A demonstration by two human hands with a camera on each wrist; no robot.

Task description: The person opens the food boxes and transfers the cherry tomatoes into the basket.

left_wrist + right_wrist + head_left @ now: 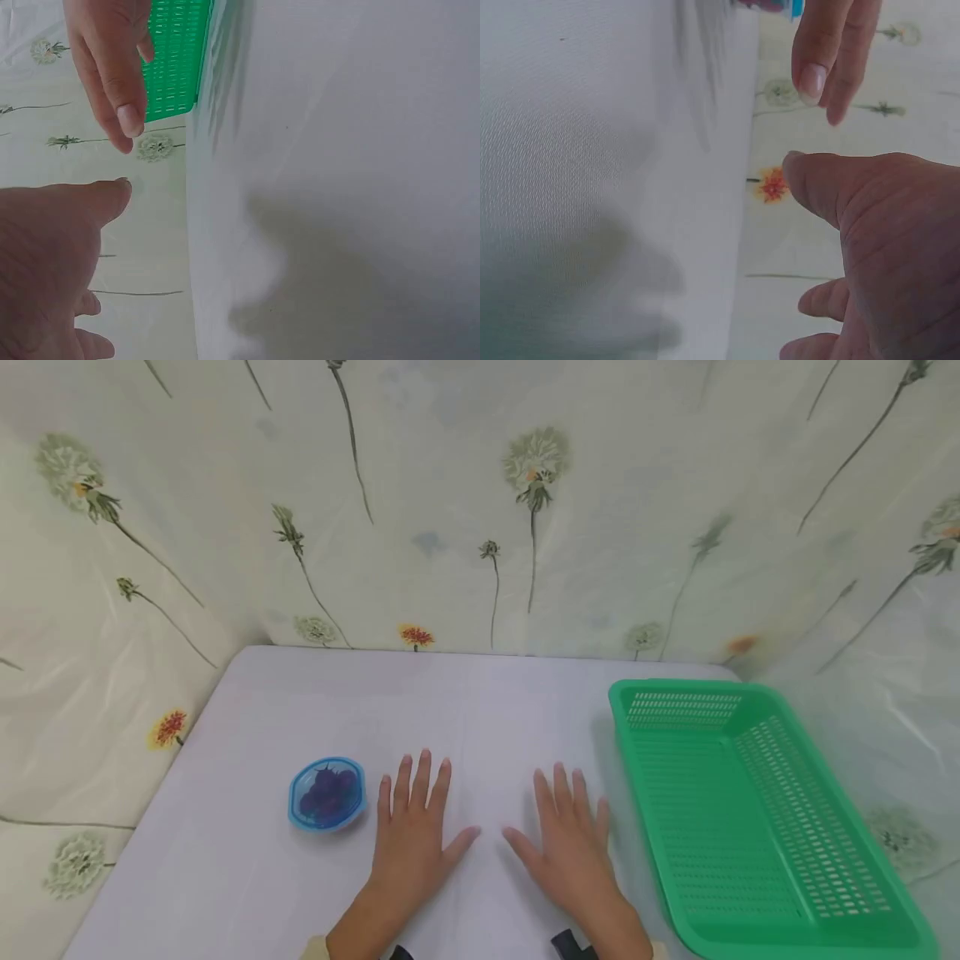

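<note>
Both hands are held out over the white table, palms down with fingers spread, and neither grips anything. My left hand (410, 843) lies just right of a small clear bowl (298, 785) with a blue rim. Inside that bowl sit several dark purple, round, fruit-like pieces (328, 789) with small pointed tops. My right hand (573, 852) is left of a large green plastic basket (637, 793). The two thumbs point toward each other with a gap between them. In the left wrist view the basket (176, 67) shows behind the right fingers.
The table (480, 718) has a plain white cover. Behind it and at both sides hangs a pale sheet (435, 460) printed with dandelions. The basket runs along the table's right edge, with slotted walls and a slotted floor.
</note>
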